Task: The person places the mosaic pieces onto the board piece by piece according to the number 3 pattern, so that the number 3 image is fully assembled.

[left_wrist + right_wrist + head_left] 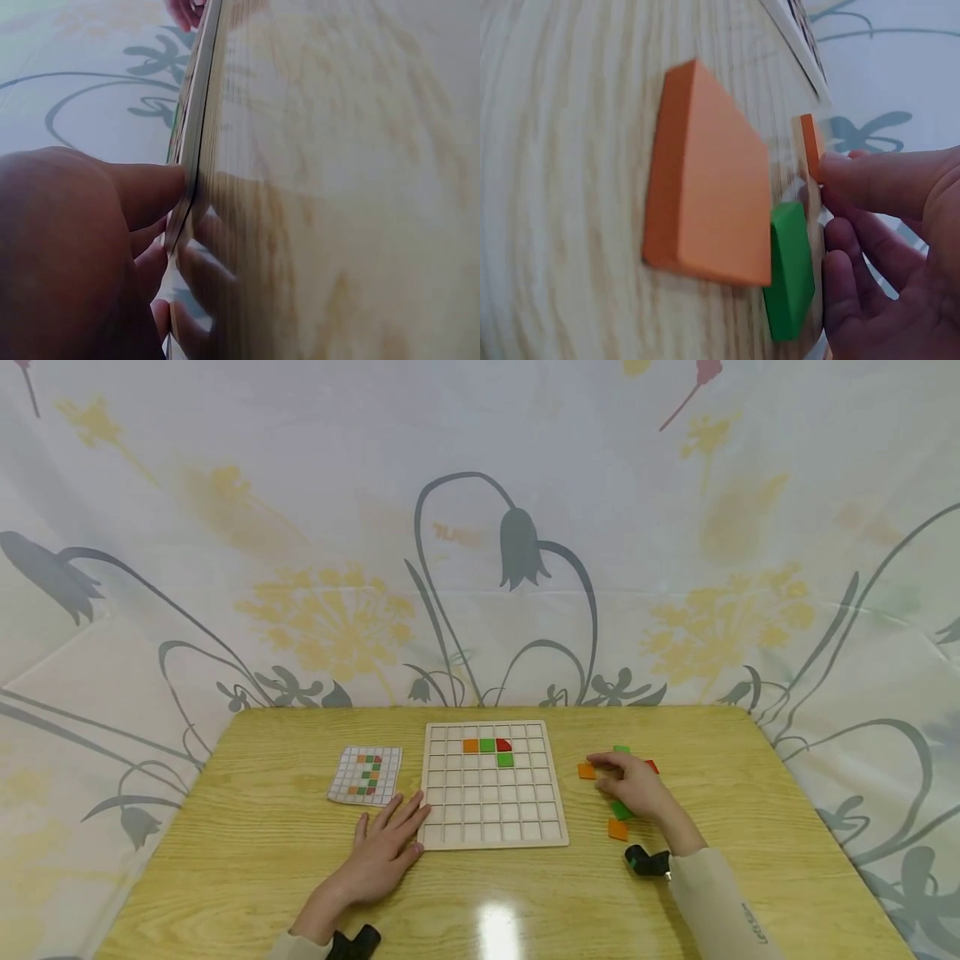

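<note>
A pale wooden grid board [491, 814] lies mid-table with orange [471, 746], green and red tiles set in its upper cells. My left hand [382, 856] rests on the table with fingers spread, fingertips on the board's left edge. In the left wrist view, the thumb [154, 191] lies along that edge. Right of the board, my right hand [633, 783] pinches an orange square tile [586, 771] between thumb and index finger. The right wrist view has the thumb against this tile [810, 146]. The hand partly covers green [622, 811] and red [652, 767] tiles.
A pattern card [345, 777] with coloured squares lies left of the board. Another orange tile [618, 830] sits below the right hand, and a green one [622, 749] above it. Dark wrist cameras [643, 861] hang by both sleeves. A flowered cloth [480, 635] stands behind the table.
</note>
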{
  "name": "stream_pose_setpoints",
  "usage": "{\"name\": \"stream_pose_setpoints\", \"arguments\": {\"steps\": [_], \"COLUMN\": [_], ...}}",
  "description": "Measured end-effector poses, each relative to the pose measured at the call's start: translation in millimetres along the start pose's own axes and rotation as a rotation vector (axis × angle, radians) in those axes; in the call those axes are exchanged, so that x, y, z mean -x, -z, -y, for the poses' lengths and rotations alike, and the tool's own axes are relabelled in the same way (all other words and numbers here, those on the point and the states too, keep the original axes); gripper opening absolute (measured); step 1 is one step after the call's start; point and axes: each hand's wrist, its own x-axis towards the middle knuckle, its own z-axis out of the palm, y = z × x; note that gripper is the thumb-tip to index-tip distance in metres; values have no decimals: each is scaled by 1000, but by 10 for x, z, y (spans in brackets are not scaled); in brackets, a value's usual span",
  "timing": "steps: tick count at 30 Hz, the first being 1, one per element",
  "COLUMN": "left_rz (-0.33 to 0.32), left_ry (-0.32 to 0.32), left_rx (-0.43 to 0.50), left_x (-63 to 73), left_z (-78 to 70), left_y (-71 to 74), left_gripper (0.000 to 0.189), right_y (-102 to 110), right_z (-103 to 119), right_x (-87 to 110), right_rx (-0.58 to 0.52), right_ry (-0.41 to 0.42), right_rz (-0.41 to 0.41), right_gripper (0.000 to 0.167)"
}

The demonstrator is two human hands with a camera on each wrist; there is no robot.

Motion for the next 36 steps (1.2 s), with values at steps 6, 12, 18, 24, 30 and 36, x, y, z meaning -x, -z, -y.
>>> {"name": "stream_pose_setpoints", "arguments": {"steps": [6,12,18,24,30,36], "left_rz": [-2,-6,-19,-19,-17,-20], "left_ry": [4,17,22,23,21,18], "left_rx": [8,8,9,10,11,5], "left_x": [-10,-18,1,11,8,-1], "left_z": [0,16,14,11,15,16], "left_y": [-12,-36,-28,-20,-27,-39], "left_gripper": [54,55,55,56,56,56], "right_y": [-30,-49,-99,-152,-170,-160], "right_z": [3,2,-7,6,40,70], "right_x": [26,23,-3,-11,-6,-7], "right_rx": [-28,-26,-32,-51,-35,-36], "right_ry": [-36,-52,-76,-120,-141,-152], "right_rz": [-25,-49,-62,-78,-101,-112], "right_gripper": [37,36,36,35,33,27]}}
